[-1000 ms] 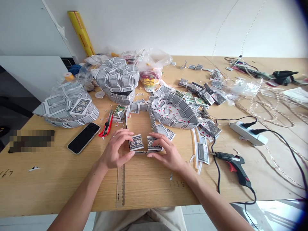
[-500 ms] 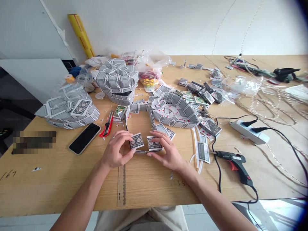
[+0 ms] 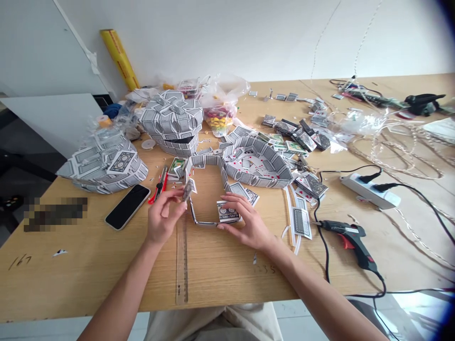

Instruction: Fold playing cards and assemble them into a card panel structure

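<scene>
Black-and-white patterned card (image 3: 187, 189) is pinched in the left hand (image 3: 169, 208), its grip closed on it beside the open card frame (image 3: 223, 176) on the worktop (image 3: 220, 265). Another card (image 3: 225, 212) is held by the right hand (image 3: 237, 214), fingers clamped at the frame's near corner.

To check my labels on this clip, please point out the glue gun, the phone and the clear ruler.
Glue gun (image 3: 358, 245): head view, on its handle.
Phone (image 3: 127, 207): head view, mid-screen.
Ruler (image 3: 182, 265): head view, mid-length.
</scene>
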Demonstrator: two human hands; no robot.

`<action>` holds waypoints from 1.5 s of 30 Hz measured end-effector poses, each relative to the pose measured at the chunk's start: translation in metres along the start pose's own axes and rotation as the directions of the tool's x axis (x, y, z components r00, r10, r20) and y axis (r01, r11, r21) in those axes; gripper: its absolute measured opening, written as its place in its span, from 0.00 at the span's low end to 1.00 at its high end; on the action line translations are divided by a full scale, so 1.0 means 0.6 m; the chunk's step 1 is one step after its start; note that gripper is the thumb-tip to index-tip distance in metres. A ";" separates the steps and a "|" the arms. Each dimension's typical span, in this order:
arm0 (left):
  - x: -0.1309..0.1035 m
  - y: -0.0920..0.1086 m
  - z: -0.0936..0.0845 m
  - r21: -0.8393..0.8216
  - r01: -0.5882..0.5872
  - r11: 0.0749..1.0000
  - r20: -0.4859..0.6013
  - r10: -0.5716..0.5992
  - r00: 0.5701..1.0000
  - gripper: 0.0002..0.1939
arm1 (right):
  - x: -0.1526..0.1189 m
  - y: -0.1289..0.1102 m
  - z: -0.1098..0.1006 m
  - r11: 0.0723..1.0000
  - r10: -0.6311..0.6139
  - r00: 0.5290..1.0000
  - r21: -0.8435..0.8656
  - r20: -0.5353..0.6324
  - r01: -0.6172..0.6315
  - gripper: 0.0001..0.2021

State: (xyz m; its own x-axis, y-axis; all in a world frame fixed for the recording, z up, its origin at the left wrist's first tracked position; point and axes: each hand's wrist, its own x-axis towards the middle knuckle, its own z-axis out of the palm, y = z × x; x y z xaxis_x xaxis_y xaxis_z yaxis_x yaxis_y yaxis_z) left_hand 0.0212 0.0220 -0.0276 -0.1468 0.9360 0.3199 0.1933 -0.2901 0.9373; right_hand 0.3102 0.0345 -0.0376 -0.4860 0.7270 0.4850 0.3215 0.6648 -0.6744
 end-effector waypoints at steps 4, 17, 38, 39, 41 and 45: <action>0.021 -0.017 -0.003 -0.332 0.173 0.927 -0.142 -0.230 0.963 0.21 | 0.002 -0.001 -0.003 0.999 -0.032 0.999 0.000 -0.007 0.032 0.22; 0.030 -0.020 -0.002 -0.395 0.211 0.894 -0.143 -0.286 0.947 0.23 | -0.001 -0.002 -0.031 0.995 -0.069 0.995 -0.065 0.074 0.073 0.24; 0.028 -0.017 -0.003 -0.445 0.250 0.860 -0.045 -0.300 0.953 0.24 | 0.025 -0.109 0.055 0.851 0.047 0.941 -0.506 0.334 0.137 0.04; 0.028 -0.017 -0.003 -0.441 0.250 0.862 -0.037 -0.295 0.955 0.24 | 0.020 -0.117 0.052 0.850 0.055 0.934 -0.507 0.353 0.142 0.05; 0.027 -0.019 -0.003 -0.429 0.249 0.868 -0.021 -0.285 0.958 0.25 | 0.010 -0.133 0.048 0.849 0.059 0.923 -0.506 0.380 0.154 0.06; 0.026 -0.024 -0.007 -0.390 0.234 0.891 -0.001 -0.255 0.967 0.25 | -0.003 -0.147 0.050 0.854 0.037 0.921 -0.492 0.388 0.173 0.08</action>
State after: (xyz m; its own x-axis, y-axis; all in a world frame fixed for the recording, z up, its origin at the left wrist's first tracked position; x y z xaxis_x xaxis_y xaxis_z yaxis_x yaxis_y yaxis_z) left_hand 0.0122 0.0401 -0.0356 -0.1922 0.9788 0.0709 -0.2406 -0.1171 0.9635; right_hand 0.2582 -0.0307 0.0042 -0.7508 0.6277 0.2057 0.5900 0.7773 -0.2183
